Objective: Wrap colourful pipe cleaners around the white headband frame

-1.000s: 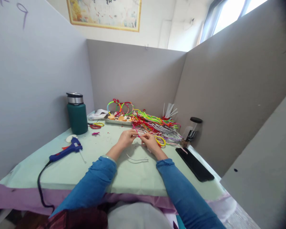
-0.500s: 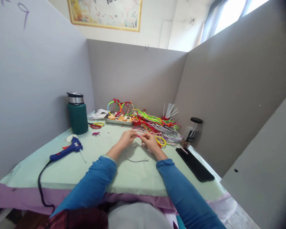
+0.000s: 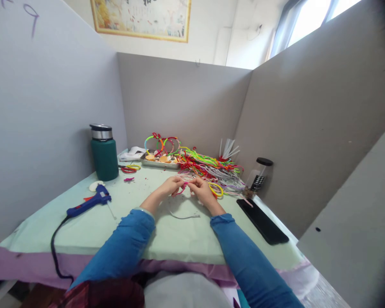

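Between my hands is a short pink pipe cleaner [image 3: 181, 189], bent, with its lower end hanging below my left fingers. My left hand [image 3: 170, 186] pinches it from the left side. My right hand [image 3: 201, 191] is closed on its other end, the fingertips close to those of the left. Beneath them on the cloth lies a thin grey pipe cleaner [image 3: 183, 217]. Yellow-handled scissors [image 3: 217, 190] rest just right of my right hand, partly hidden by it. Behind both hands spreads a heap of coloured pipe cleaners [image 3: 205, 164].
At left stand a green bottle [image 3: 104, 156] and a blue glue gun [image 3: 89, 204] with its cord over the table edge. A metal tray [image 3: 160, 164] of small pieces sits at the back. To the right are a black phone [image 3: 262, 222] and a clear jar [image 3: 257, 177]. Grey partitions surround the table.
My left hand has shifted slightly left and turned, and more of the pink pipe cleaner now shows below its fingers. The right hand has stayed almost in place.
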`<state>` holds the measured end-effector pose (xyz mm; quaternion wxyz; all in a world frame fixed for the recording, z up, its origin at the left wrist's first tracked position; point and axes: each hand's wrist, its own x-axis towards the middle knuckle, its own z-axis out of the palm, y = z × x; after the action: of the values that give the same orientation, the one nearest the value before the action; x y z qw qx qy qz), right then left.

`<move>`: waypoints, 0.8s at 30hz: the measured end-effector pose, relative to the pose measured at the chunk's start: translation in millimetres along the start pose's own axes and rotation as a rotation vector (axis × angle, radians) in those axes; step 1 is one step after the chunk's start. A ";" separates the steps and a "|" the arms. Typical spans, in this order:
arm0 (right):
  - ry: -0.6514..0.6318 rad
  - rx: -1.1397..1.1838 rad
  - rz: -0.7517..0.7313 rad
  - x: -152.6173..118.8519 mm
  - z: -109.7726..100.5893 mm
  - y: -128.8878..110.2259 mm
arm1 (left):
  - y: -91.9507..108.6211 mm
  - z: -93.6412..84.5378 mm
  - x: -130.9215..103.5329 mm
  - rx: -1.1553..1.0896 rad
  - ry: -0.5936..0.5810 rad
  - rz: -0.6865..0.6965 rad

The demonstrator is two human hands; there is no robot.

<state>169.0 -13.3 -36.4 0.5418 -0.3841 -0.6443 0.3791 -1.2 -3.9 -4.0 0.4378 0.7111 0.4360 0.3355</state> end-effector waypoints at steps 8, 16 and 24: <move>0.000 -0.009 0.003 1.4 -2.0 3.1 | 0.1 -0.5 1.5 0.095 0.025 0.053; -0.008 0.015 0.049 3.6 -1.1 10.2 | -15.6 -1.7 10.9 0.463 0.224 0.309; 0.026 0.038 0.083 0.9 0.4 1.7 | -5.7 -1.0 -1.6 0.623 0.203 0.365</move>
<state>168.7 -11.8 -37.7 0.5412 -0.4050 -0.6135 0.4082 -4.5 -3.7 -8.9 0.0880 0.8392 0.4246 0.3281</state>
